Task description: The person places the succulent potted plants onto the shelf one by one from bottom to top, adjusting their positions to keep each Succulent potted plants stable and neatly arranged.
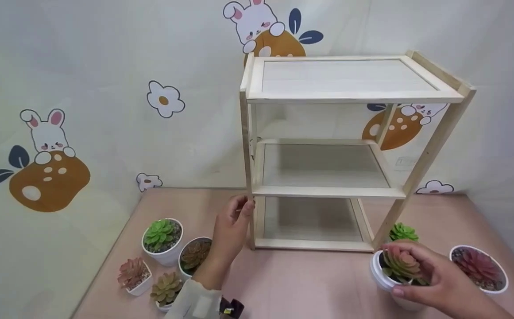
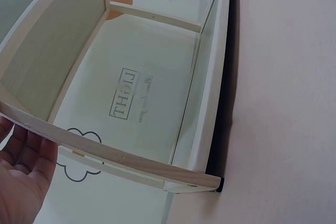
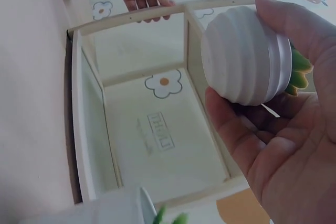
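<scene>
My right hand [image 1: 438, 277] grips a potted succulent [image 1: 400, 266] with reddish-green leaves. In the right wrist view its ribbed white pot [image 3: 244, 56] is tilted on its side between thumb and fingers. At the left post of a three-tier wooden shelf [image 1: 318, 192] is my left hand [image 1: 231, 228], thumb and curled fingers on the wood a little below the middle tier. The left wrist view shows those fingers [image 2: 44, 161] at the post's edge, their tips partly hidden by it. All the tiers in view are bare.
Left of the shelf stand several potted succulents, among them a green one [image 1: 163, 239] and a pink one in a square pot [image 1: 135, 277]. On the right are a green succulent [image 1: 403, 231] behind my hand and a dark red one [image 1: 478, 268]. A printed cloth [image 1: 106, 146] hangs behind.
</scene>
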Demonstrator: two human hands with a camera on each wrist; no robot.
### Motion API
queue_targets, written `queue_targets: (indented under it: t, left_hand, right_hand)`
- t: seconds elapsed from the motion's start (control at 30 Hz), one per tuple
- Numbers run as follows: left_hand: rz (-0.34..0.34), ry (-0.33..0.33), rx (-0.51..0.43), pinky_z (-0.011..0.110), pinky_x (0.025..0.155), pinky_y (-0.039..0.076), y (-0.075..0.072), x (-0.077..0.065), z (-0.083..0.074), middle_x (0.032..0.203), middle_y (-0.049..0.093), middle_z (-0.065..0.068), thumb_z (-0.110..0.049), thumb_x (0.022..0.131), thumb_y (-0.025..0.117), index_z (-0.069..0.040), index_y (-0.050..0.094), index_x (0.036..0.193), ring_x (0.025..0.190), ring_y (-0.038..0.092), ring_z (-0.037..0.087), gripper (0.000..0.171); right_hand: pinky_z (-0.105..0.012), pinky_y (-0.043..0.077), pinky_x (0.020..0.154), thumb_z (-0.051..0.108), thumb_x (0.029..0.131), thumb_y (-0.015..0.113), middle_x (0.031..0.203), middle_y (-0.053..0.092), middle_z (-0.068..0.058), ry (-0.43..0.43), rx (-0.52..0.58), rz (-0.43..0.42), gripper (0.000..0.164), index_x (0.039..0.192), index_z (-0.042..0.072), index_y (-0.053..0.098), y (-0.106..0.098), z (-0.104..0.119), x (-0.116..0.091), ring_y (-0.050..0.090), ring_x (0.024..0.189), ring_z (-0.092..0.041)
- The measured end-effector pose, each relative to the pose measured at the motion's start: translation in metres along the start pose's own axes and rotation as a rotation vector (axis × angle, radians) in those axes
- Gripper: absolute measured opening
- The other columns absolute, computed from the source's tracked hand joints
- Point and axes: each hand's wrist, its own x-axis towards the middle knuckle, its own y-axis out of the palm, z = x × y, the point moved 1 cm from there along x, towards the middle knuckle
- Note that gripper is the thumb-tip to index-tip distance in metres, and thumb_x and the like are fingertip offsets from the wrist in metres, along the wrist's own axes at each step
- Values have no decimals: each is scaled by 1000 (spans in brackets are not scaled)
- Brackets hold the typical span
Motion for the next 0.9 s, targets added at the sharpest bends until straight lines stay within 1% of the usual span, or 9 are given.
queue_targets:
  t: [0.03,0.13,0.27,0.37,0.5,0.67,0.73,0.8,0.9]
  left_hand:
    - [0,-1,1,34,95,49,0,0,0,110,63,9,-26,99,55,-2,59,118,105,59,18,31]
    - [2,-7,-5,35,95,48,0,0,0,110,63,11,-26,99,55,-2,59,118,105,58,18,32]
    - [5,-14,-11,36,96,48,0,1,0,110,63,10,-26,99,54,-3,59,118,106,58,18,30]
    - [5,-16,-12,35,96,48,-1,1,0,110,63,8,-26,98,55,-6,60,117,106,58,18,28]
    - [8,-20,-10,36,97,48,-1,1,1,111,63,8,-26,98,55,-5,59,118,108,58,19,29]
    - [13,-15,-10,36,99,48,-1,1,0,111,63,10,-25,98,55,-5,59,118,109,59,19,28]
    - [14,-13,-10,36,98,48,-1,1,0,112,63,9,-25,99,55,-5,59,118,109,59,19,28]
    - [12,0,-22,34,98,48,1,3,10,111,63,9,-26,99,54,-6,59,118,109,59,18,28]
    - [8,22,-28,32,96,49,2,8,24,109,63,6,-33,98,54,-8,59,118,107,59,16,32]
  right_hand:
    - [-6,37,95,18,77,81,134,55,-6,44,-5,-3,63,133,14,52,2,2,3,49,119,5]
    - [-7,38,95,23,75,82,135,53,-7,122,22,-8,66,133,15,51,7,5,13,49,119,4]
    - [-8,39,95,27,73,83,136,53,-5,175,45,-35,68,131,16,51,16,7,24,50,119,2]
    - [-8,38,94,26,73,83,135,54,-6,169,50,-63,66,130,15,52,24,8,31,51,118,2]
    - [-10,39,96,22,73,84,132,56,-7,127,98,-85,64,128,12,53,36,9,39,53,118,-1]
    - [-13,42,97,22,72,84,127,58,-6,51,119,-83,64,126,12,53,53,9,47,56,117,-6]
    - [-13,41,97,23,72,84,127,57,-6,44,120,-80,63,126,13,53,58,9,50,55,117,-7]
    - [-14,42,98,24,72,85,127,58,-6,29,133,-79,63,126,13,54,63,9,54,56,118,-8]
    - [-15,41,99,24,71,85,127,57,-5,31,155,-72,63,125,14,54,69,8,61,55,119,-10]
